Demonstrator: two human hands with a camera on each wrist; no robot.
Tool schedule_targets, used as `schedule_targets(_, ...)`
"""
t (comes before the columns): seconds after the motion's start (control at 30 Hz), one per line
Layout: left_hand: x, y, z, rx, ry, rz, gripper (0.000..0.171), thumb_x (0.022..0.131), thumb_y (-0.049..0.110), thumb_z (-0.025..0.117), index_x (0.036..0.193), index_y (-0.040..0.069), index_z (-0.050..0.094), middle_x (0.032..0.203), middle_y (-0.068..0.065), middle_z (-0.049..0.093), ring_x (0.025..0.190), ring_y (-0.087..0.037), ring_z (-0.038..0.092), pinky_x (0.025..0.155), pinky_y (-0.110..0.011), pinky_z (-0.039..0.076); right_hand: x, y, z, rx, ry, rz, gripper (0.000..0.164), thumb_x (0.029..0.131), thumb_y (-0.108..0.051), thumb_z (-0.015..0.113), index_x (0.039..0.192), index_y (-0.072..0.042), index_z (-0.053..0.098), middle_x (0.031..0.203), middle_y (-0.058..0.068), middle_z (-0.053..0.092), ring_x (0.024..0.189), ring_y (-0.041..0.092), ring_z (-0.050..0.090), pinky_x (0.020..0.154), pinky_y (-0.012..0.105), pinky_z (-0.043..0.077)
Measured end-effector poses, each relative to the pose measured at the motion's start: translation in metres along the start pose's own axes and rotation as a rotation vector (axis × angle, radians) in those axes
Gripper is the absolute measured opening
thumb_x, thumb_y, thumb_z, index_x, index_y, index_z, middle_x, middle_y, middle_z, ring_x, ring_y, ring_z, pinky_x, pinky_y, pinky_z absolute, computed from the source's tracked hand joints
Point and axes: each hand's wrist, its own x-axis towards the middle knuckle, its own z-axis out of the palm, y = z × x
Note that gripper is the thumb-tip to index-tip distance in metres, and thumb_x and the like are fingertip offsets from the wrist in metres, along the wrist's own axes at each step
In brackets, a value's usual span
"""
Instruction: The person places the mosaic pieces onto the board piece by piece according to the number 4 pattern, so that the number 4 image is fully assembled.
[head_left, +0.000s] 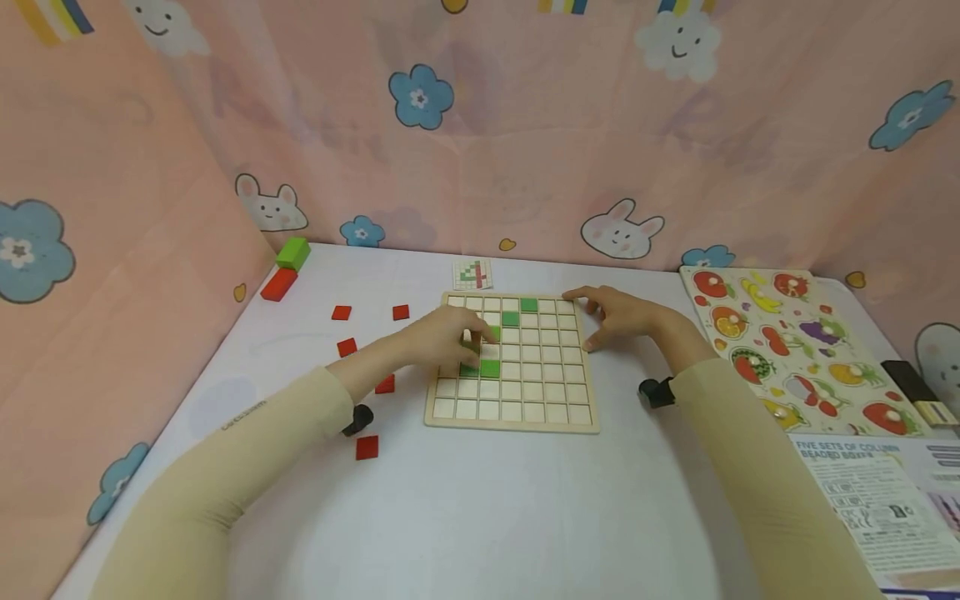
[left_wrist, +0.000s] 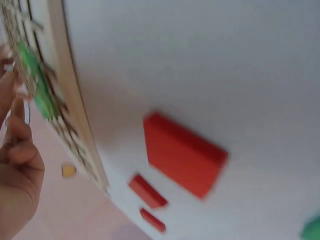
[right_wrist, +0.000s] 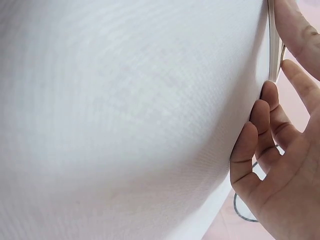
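A wooden grid board (head_left: 513, 430) lies flat on the white table, with several green tiles (head_left: 490, 369) in its cells. Over its left part is my left hand (head_left: 442, 337), thumb and index finger at either side of a green tile that the hand partly hides. In the left wrist view, the fingertips are close over the green tiles (left_wrist: 44, 102). My right hand (head_left: 621, 317) rests at the board's upper right, index fingertip by the corner and thumb against the right edge. Its other fingers (right_wrist: 245, 150) curl loosely beside the board.
Several red tiles (head_left: 367, 447) are scattered left of the board. A small pattern card (head_left: 472, 274) lies behind it. Red (head_left: 279, 284) and green blocks (head_left: 293, 253) sit at the far left. A fruit puzzle board (head_left: 795, 350) and a printed box (head_left: 870, 500) occupy the right side.
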Motion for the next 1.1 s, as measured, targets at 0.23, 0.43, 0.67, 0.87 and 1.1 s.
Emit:
schedule_targets(0.23,-0.036,-0.031,-0.046,-0.103,-0.093,-0.100,0.024,0.089,0.014,0.071,0.114,0.015,0.072,0.096,-0.003,0.066,0.083,-0.020,0.058,0.070,-0.029,0.048,-0.001,0.003,0.000,-0.003,0.006,0.003,0.093,0.077,-0.024,0.084,0.153,-0.022,0.032,0.138,0.023,0.042,0.114,0.034,0.044,0.097,0.051,0.041)
schedule_targets(0.43,-0.076,-0.070,-0.069,-0.220,-0.233,-0.222,0.024,0.088,0.005,0.065,0.111,0.009,0.070,0.099,-0.009,0.067,0.088,-0.021,0.058,0.072,-0.030,0.052,-0.001,0.002,0.000,0.010,0.005,-0.007,0.092,0.077,-0.023,0.084,0.153,-0.021,0.032,0.139,0.023,0.042,0.115,0.035,0.043,0.096,0.051,0.041)
schedule_targets(0.67,-0.115,-0.098,-0.066,-0.362,-0.349,-0.291,0.034,0.081,-0.006,0.066,0.112,0.008,0.072,0.083,-0.003,0.054,0.070,-0.014,0.049,0.055,-0.020,0.036,0.001,0.000,0.002,-0.002,0.007,-0.005,0.091,0.077,-0.023,0.083,0.153,-0.021,0.032,0.139,0.023,0.042,0.113,0.034,0.043,0.093,0.048,0.042)
schedule_targets(0.87,-0.126,-0.100,-0.053,-0.363,-0.375,-0.270,0.033,0.078,-0.001,0.074,0.109,0.012,0.075,0.075,0.000,0.048,0.059,-0.010,0.040,0.051,-0.018,0.031,0.000,0.002,0.001,-0.001,0.009,-0.013,0.092,0.077,-0.023,0.084,0.153,-0.021,0.032,0.138,0.023,0.043,0.113,0.034,0.044,0.095,0.050,0.041)
schedule_targets(1.1,-0.124,-0.098,-0.041,-0.249,-0.323,-0.278,0.026,0.076,-0.002,0.076,0.095,0.016,0.076,0.070,0.000,0.047,0.066,-0.014,0.046,0.057,-0.020,0.037,0.000,0.002,0.000,-0.002,0.003,-0.015,0.093,0.076,-0.026,0.085,0.153,-0.021,0.032,0.139,0.023,0.043,0.114,0.034,0.044,0.096,0.051,0.041)
